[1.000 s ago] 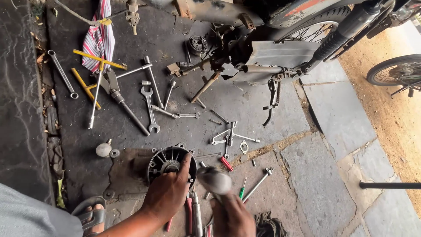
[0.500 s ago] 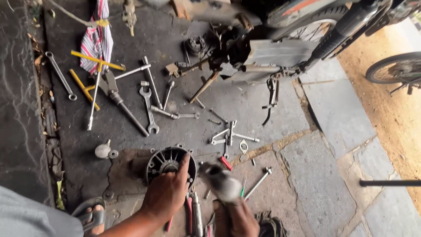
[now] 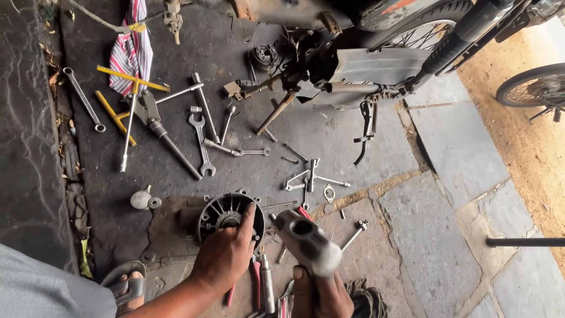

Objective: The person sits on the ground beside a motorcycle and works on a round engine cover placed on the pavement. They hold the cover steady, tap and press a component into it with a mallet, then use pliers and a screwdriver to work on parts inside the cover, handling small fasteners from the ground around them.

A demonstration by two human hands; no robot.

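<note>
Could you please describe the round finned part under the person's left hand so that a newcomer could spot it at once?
Start at the motorcycle at the top, then come down past the scattered wrenches to the dark engine casing near the bottom. The left hand rests on a round rotor set in it. Unlike the long thin tools around it, it is a black disc with radial fins.

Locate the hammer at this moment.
In the head view, the hammer is low and centre-right, raised in the right hand, just right of the round engine part that the left hand steadies.
</note>
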